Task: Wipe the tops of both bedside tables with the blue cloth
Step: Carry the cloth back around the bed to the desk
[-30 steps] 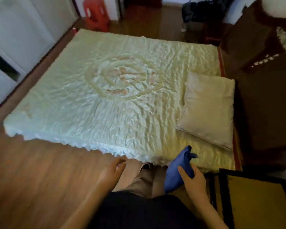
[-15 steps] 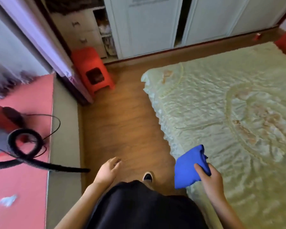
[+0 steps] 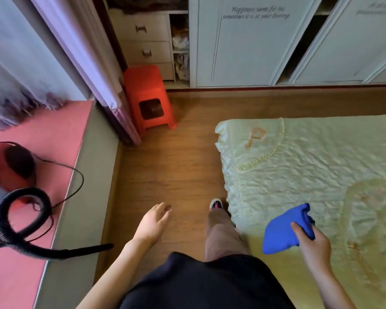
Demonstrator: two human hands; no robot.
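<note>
Holding the blue cloth [image 3: 285, 233] bunched in my right hand [image 3: 313, 244], I have my thumb pressed across its top and my fingers wrapped under the far end, so that hand is closed around it. The cloth hangs just over the near edge of the bed [image 3: 321, 166], its long axis running from my palm down and away toward my leg. My left hand [image 3: 153, 224] is empty, fingers loosely spread, out over the wooden floor [image 3: 176, 166] on the side away from the bed.

What the next move turns on is that neither bedside bench is in sight. Only the foot corner of the bed shows, ahead of the cloth; I cannot tell from here where either bench stands. I judge I am walking along the bed, with no wiping possible until a bench top comes under my right hand, the one already carrying the cloth.

Beyond the bed's foot, a strip of floor leads to white wardrobe doors [image 3: 243, 45]. A red stool [image 3: 148, 97] sits well past the bed's corner by a curtain [image 3: 83, 63], and across the floor from the bed a vacuum hose [image 3: 20, 226] curls on a pink raised platform [image 3: 42, 134].
</note>
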